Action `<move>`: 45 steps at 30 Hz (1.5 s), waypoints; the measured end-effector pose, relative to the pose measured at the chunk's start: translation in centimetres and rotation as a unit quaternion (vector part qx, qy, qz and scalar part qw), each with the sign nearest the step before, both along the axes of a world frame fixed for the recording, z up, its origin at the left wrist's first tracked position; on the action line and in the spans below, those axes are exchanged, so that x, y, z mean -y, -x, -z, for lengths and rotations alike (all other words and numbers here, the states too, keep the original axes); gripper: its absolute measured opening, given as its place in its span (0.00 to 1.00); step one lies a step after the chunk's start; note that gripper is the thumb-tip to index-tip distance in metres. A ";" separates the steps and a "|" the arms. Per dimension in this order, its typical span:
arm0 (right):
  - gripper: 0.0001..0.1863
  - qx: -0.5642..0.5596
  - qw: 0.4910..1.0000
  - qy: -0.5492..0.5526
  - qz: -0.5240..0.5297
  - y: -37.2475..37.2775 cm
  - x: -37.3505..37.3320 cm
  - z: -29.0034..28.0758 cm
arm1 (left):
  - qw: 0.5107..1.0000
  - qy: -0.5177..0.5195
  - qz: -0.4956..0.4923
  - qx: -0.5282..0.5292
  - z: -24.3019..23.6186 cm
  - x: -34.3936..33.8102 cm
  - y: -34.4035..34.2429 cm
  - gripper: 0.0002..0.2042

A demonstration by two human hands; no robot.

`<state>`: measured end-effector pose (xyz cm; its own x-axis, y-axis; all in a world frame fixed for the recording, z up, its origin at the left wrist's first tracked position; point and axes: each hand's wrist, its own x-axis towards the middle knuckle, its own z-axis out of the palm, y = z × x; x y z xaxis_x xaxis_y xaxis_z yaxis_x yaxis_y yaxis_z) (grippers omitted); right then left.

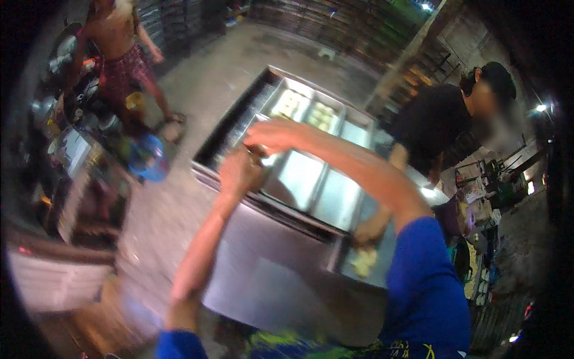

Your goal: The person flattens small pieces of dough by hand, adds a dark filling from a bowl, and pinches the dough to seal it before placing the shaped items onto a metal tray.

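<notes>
Metal stand [263, 263]: bore the tray in front of the body; leaning no weight on it looked wise.
Dark-rimmed tray [236, 122]: lay aslant on top; good handling seemed to call for wrists kept above its edges.
Compartments [300, 176]: stood in two rows; both hands met over the near-left one, where slow, low fingertip work seemed safest.
Right forearm [365, 167]: crossed the tray from the lower right, elbow bent; carrying it high would likely have spared what lay beneath.
Left forearm [206, 248]: rose steeply from the lower left, nearly straight.
Right hand [272, 136]: palm down, fingers curled toward the left.
Left hand [240, 170]: fingers bent, close against the right; blur hid how far either was open or whether anything was held.
Pale pieces [323, 116]: sat in the far-left and far-middle compartments, beyond both hands.
</notes>
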<state>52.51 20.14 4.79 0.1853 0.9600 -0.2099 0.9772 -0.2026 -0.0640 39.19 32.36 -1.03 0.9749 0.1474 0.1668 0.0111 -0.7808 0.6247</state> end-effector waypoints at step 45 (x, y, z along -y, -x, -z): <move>0.25 0.046 0.740 -0.286 0.607 45.1 42.8 15.0 | 0.965 -0.012 0.257 0.037 10.6 31.7 25.1 0.28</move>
<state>7.44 -22.70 -10.20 0.9722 0.0020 0.2339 0.1035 -0.9005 -0.4223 14.09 0.62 -11.60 0.9030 -0.3585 0.2369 -0.4268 -0.6854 0.5899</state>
